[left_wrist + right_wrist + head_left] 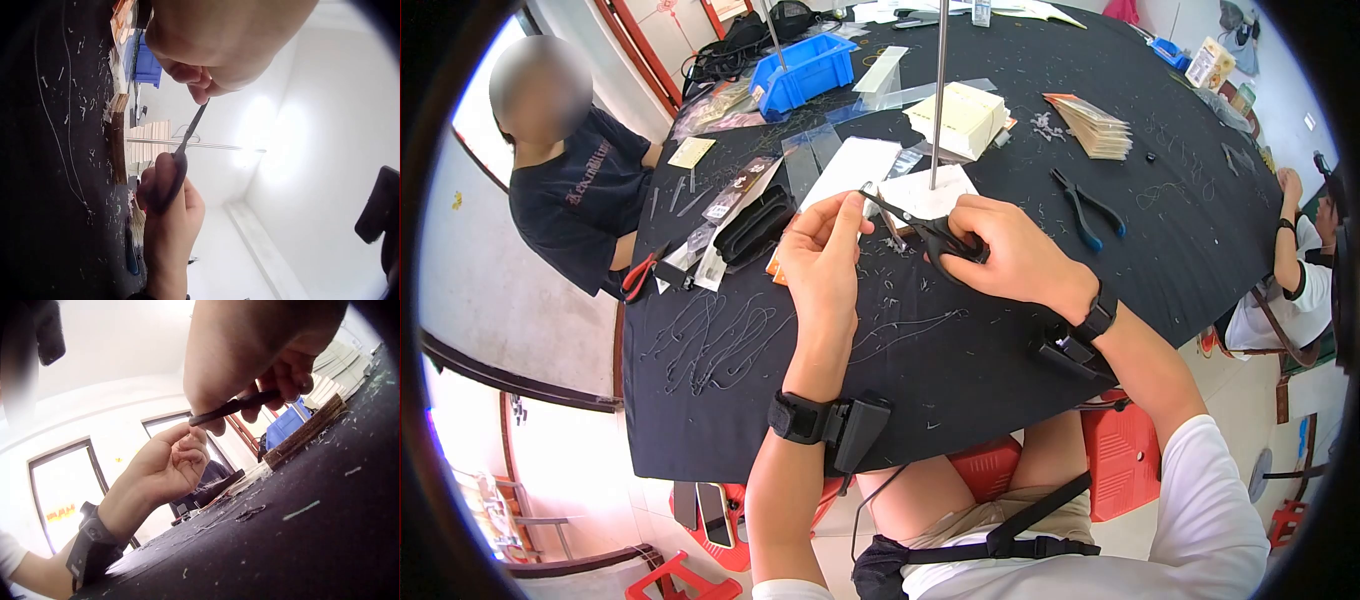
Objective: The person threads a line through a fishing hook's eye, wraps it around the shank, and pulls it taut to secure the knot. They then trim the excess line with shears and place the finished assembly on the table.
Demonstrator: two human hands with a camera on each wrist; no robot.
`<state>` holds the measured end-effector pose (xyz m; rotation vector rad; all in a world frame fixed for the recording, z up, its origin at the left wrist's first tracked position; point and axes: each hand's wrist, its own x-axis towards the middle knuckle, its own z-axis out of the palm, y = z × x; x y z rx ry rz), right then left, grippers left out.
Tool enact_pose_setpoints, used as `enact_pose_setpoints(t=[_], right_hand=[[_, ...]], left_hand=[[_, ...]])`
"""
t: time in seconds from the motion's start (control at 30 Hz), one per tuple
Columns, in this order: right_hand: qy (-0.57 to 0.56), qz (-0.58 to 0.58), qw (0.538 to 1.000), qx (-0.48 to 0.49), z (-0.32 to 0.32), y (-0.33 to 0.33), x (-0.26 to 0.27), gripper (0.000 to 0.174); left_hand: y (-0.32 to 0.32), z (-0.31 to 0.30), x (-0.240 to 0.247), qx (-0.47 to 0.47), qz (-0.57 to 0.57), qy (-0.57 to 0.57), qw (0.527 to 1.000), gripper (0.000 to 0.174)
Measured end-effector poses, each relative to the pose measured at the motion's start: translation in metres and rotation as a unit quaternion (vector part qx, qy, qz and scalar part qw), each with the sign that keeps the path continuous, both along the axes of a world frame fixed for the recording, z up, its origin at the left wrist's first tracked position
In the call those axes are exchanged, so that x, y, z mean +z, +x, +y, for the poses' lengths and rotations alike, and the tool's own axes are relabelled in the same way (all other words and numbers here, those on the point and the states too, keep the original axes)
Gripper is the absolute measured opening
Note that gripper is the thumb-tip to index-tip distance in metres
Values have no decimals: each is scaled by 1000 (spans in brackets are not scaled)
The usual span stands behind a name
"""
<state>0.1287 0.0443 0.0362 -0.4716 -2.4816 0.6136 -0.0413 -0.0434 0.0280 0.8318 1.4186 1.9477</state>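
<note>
My right hand grips black scissors by the handles, with the blades pointing left. At their tips, the thumb and forefinger of my left hand pinch a small piece, mostly hidden by the fingertips; I cannot tell what it is. The left wrist view shows the blade reaching up to the left fingers. Behind the scissors, a thin metal rod rises from a flat block with a white top. Thin dark cords lie on the black cloth below my left hand.
Pliers with blue-tipped handles lie right of my hands. Further back are a cream card stack, fanned packets and a blue bin. An open black case and red-handled pliers lie left. People sit at both sides.
</note>
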Motion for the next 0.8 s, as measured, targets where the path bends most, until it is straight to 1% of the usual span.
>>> enact_pose_setpoints(t=[0.37,0.73,0.8], right_hand=[[-1,13,1000,8,-1,1,1,26],[-39,11,999,21,-2,1,1,25],[-35,5,999,22,-1,0,0,25]], left_hand=[[0,-1,0,-1,14,1,1000,19],[0,0,-1,5,23,7,1000,19],[-1,-1,-1,-6,15,5,1000,19]])
